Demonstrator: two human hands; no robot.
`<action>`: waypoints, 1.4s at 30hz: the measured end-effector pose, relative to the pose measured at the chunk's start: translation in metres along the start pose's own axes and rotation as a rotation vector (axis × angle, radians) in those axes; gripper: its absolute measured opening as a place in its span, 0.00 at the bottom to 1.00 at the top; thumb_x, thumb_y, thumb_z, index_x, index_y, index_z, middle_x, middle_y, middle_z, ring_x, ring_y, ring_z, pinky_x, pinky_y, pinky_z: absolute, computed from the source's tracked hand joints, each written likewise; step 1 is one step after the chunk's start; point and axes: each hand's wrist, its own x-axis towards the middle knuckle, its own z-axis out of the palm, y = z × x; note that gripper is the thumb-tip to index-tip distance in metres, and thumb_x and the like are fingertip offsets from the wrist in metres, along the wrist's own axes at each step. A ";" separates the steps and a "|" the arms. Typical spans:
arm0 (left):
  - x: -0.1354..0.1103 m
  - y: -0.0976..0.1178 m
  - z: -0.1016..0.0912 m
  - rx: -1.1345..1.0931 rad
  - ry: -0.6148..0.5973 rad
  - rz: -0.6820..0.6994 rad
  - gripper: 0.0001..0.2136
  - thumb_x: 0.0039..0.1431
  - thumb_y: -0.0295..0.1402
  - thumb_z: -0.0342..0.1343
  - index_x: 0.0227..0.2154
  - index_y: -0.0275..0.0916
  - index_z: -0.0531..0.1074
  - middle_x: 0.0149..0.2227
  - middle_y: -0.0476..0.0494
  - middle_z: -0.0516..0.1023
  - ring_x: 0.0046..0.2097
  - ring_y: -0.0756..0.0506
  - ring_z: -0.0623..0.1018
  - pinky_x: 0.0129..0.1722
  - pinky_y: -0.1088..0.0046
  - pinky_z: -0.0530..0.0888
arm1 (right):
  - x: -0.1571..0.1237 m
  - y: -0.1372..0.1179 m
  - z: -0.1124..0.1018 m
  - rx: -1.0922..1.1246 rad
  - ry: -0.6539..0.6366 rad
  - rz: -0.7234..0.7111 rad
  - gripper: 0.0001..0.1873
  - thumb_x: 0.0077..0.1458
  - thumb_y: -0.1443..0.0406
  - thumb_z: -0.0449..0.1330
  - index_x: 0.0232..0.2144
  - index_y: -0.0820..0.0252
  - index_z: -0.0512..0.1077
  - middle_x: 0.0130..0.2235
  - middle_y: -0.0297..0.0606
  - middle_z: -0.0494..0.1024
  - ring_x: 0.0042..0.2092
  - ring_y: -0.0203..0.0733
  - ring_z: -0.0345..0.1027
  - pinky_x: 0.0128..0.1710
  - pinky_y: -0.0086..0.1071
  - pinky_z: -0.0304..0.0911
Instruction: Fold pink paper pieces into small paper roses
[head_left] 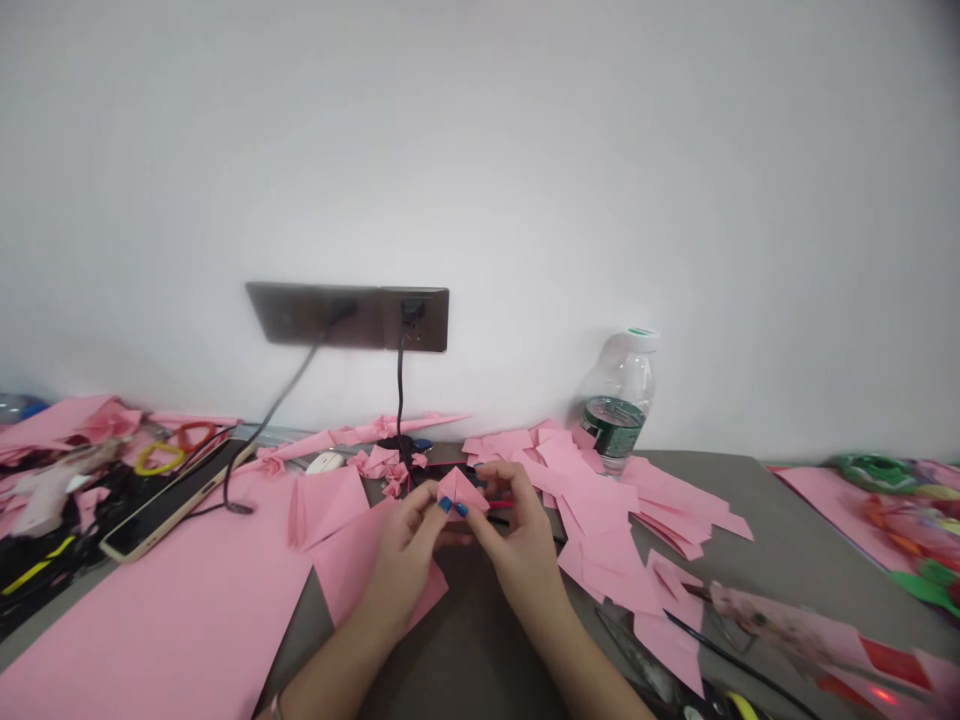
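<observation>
A small folded piece of pink paper (459,487) is held up between both hands, a crease running down its middle. My left hand (411,540) pinches its left side, with the blue-nailed thumb on the front. On the right side, my right hand (517,530) grips the same piece between thumb and fingers. Some fingertips are hidden behind the paper. Below my left hand lies a flat pink sheet (349,570), and a folded pink stack (326,505) stands beside it. Cut pink pieces (600,530) are spread to the right of my right hand.
A plastic bottle (622,400) stands against the wall. Cables run from the wall socket (349,316) past a phone (176,500). A large pink sheet (172,620) covers the left front. Scissors (637,650) and a pink pouch-like item (795,620) lie at the right.
</observation>
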 end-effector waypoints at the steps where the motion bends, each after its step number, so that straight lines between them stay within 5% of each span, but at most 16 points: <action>1: 0.000 0.000 0.000 0.004 -0.002 0.003 0.11 0.56 0.41 0.60 0.35 0.37 0.77 0.40 0.42 0.80 0.41 0.43 0.80 0.36 0.72 0.78 | 0.000 0.001 0.000 0.007 0.004 0.022 0.15 0.50 0.68 0.62 0.42 0.56 0.69 0.39 0.37 0.73 0.38 0.41 0.69 0.36 0.33 0.67; 14: 0.004 -0.005 -0.004 -0.053 -0.029 -0.029 0.14 0.52 0.42 0.65 0.30 0.35 0.76 0.32 0.42 0.81 0.37 0.44 0.80 0.36 0.70 0.79 | 0.001 0.002 0.004 0.137 -0.118 0.066 0.16 0.50 0.66 0.60 0.43 0.57 0.66 0.37 0.38 0.75 0.38 0.41 0.70 0.37 0.34 0.67; 24: 0.003 -0.007 -0.004 -0.091 -0.004 -0.020 0.14 0.57 0.42 0.61 0.38 0.36 0.78 0.38 0.40 0.81 0.40 0.44 0.80 0.36 0.72 0.78 | -0.001 -0.013 -0.001 0.288 -0.317 0.117 0.18 0.55 0.67 0.55 0.49 0.56 0.69 0.43 0.39 0.77 0.44 0.43 0.73 0.44 0.34 0.69; 38: 0.005 -0.007 -0.008 0.053 -0.029 0.024 0.14 0.59 0.42 0.59 0.39 0.36 0.78 0.39 0.40 0.82 0.39 0.44 0.80 0.35 0.72 0.78 | 0.000 -0.005 0.003 0.427 -0.299 0.277 0.18 0.57 0.61 0.59 0.49 0.56 0.66 0.38 0.40 0.80 0.39 0.43 0.75 0.37 0.34 0.70; 42: 0.004 -0.008 -0.009 0.061 0.010 0.033 0.14 0.58 0.42 0.60 0.37 0.35 0.78 0.35 0.42 0.82 0.35 0.45 0.80 0.33 0.73 0.78 | 0.000 -0.008 0.003 0.379 -0.320 0.205 0.14 0.57 0.61 0.59 0.46 0.57 0.69 0.38 0.39 0.79 0.36 0.41 0.74 0.36 0.32 0.69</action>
